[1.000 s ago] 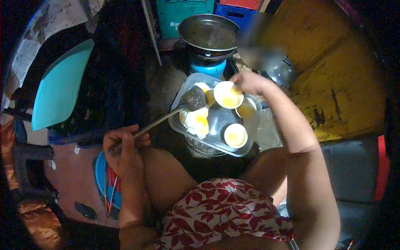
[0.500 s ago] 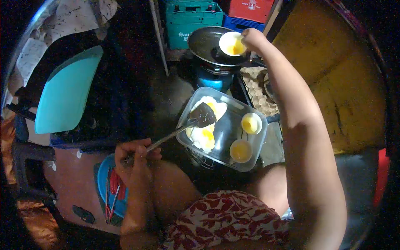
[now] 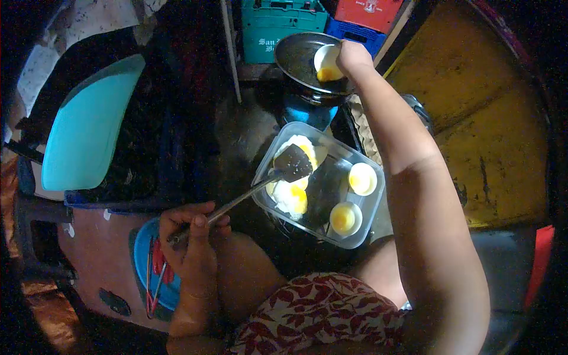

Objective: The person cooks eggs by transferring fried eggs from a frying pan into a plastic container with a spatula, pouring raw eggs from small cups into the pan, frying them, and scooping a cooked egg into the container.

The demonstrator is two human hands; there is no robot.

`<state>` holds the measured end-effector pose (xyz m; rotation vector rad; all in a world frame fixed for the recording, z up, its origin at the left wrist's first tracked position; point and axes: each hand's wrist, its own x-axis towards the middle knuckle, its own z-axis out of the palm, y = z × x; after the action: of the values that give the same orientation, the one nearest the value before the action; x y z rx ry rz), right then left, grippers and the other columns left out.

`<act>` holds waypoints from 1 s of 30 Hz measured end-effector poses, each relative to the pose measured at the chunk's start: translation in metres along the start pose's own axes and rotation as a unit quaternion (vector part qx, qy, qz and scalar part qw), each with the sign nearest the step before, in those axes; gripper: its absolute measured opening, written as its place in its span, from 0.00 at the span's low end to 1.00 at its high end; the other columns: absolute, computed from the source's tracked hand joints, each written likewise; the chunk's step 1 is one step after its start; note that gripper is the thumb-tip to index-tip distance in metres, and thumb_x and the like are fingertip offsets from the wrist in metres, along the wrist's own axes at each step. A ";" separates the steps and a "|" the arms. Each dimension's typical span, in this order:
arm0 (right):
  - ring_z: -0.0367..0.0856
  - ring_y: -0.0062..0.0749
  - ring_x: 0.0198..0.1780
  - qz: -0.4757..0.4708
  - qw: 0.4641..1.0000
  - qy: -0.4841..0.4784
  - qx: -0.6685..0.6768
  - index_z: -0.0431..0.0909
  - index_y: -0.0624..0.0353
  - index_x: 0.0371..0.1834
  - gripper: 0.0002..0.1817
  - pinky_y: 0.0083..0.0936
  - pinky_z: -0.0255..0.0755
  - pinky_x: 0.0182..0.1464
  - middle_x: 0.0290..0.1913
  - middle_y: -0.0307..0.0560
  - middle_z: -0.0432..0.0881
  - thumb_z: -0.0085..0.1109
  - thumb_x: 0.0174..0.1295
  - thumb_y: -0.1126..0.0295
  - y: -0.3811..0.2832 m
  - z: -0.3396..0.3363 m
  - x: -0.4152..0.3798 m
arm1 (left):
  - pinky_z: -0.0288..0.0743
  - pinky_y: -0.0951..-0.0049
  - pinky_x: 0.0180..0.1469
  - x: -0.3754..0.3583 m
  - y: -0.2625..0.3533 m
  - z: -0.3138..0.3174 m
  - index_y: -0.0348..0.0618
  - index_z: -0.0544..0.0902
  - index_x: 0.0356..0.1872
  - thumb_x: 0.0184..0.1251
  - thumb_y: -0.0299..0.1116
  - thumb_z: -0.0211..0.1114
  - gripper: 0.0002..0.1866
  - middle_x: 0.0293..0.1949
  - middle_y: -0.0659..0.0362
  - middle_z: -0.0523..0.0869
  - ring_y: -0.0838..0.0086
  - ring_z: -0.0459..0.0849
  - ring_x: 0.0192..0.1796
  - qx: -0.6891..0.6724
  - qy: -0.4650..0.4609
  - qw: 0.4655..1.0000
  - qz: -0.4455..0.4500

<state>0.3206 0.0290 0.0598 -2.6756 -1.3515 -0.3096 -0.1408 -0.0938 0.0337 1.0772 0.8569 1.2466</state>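
My right hand [image 3: 355, 59] grips a small white bowl [image 3: 324, 57], tipped over the frying pan [image 3: 293, 56], with yellow egg at its lower lip. The pan sits on a blue-lit burner [image 3: 307, 112]. In my left hand [image 3: 192, 236] is a spatula [image 3: 248, 188], its dark blade resting over fried eggs [image 3: 290, 198] in a clear plastic container [image 3: 324, 228]. At the right side of that container stand two small bowls, one [image 3: 362, 179] and another [image 3: 345, 219], each with yellow egg in it.
A cardboard egg tray [image 3: 364, 130] lies right of the burner, partly behind my forearm. Green [image 3: 278, 35] and red [image 3: 367, 13] crates stand at the back. To my left are a turquoise lid-like sheet [image 3: 92, 130] and a blue basin [image 3: 145, 260] holding tongs [image 3: 155, 290].
My right hand has tilted the bowl further, and the egg has slid down to its lower lip. The left hand and spatula have hardly moved. The view has shifted slightly.
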 end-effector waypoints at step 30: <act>0.81 0.52 0.40 0.050 0.940 0.235 0.241 0.82 0.55 0.41 0.12 0.40 0.75 0.43 0.36 0.58 0.81 0.56 0.54 0.68 0.025 -0.045 -0.046 | 0.83 0.69 0.33 -0.013 0.003 -0.005 0.40 0.72 0.41 0.68 0.34 0.64 0.12 0.42 0.47 0.83 0.66 0.86 0.32 0.007 0.005 0.999 0.050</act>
<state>0.3086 -0.0307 0.0920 -2.0802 -0.9856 -0.4924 -0.1480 -0.1058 0.0339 1.1369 0.8300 1.3317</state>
